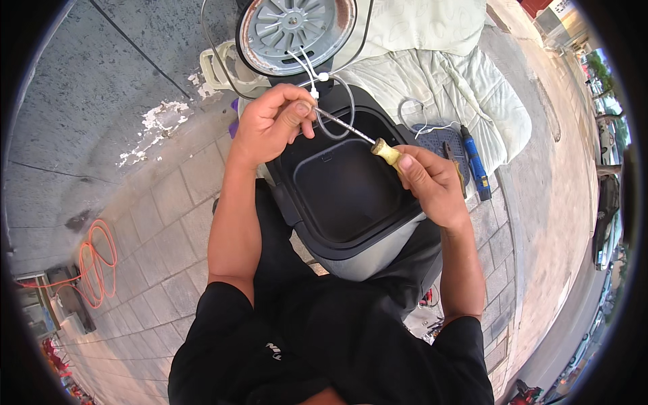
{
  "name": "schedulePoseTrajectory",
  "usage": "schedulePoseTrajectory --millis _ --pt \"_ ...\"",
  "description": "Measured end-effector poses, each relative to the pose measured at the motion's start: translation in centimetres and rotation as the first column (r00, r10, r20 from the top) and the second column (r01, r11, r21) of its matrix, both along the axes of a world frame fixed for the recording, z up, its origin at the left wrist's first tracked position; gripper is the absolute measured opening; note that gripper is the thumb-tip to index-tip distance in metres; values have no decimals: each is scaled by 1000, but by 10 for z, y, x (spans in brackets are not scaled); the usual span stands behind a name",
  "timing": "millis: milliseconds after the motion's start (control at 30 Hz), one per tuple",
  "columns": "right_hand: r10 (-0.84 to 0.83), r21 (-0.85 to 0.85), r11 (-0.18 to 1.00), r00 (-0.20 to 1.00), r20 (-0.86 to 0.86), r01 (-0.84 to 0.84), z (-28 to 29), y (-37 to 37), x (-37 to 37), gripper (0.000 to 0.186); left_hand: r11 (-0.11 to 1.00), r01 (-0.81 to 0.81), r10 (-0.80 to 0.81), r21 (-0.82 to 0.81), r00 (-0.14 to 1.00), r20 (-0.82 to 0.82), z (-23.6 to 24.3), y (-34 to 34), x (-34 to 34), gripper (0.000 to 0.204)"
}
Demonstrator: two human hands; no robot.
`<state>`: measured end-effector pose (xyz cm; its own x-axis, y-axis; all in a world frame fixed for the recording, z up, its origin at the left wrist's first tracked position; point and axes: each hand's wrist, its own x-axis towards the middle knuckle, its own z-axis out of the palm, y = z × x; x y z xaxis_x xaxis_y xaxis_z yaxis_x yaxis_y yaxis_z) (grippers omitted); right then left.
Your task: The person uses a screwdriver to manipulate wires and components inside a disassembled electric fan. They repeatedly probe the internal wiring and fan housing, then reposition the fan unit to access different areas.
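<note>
My right hand grips a screwdriver by its short yellow handle, and the metal shaft slants up and left. At the shaft's tip, my left hand is pinched by a white wire connector; the fingers partly hide what lies between them. Two white wires run from that connector up to a round, rust-rimmed metal plate inside a raised black lid. A clear tube loops beside the fingers. Below both hands stands a square black cooker-like appliance with a grey body, between my knees.
A pale quilted cloth lies behind the appliance. To the right are a blue pen-shaped tool and pliers. A cream plastic frame rests at the wall's foot. Orange cord coils on the paving at left.
</note>
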<state>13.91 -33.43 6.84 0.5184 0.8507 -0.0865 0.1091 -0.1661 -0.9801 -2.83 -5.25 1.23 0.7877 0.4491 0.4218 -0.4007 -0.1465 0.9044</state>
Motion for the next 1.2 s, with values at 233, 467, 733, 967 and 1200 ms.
schedulePoseTrajectory --millis 233,467,733,967,1200 --pt "84 84 995 849 -521 -47 -32 10 -27 50 979 -7 21 -202 997 70 6 -11 6 32" --pt "98 146 989 803 -588 -13 -30 22 -38 50 962 34 -13 -272 997 76 6 -13 7 39" --pt "-21 132 985 826 -563 115 -12 53 -27 39 793 -592 601 -143 721 345 -9 -4 1 27" --pt "-108 25 990 863 -493 139 -15 84 -14 38 648 -755 739 -96 595 316 0 46 -2 94" --pt "-134 -43 991 892 -432 128 -18 98 -7 43 825 -561 564 -66 810 163 10 47 15 119"
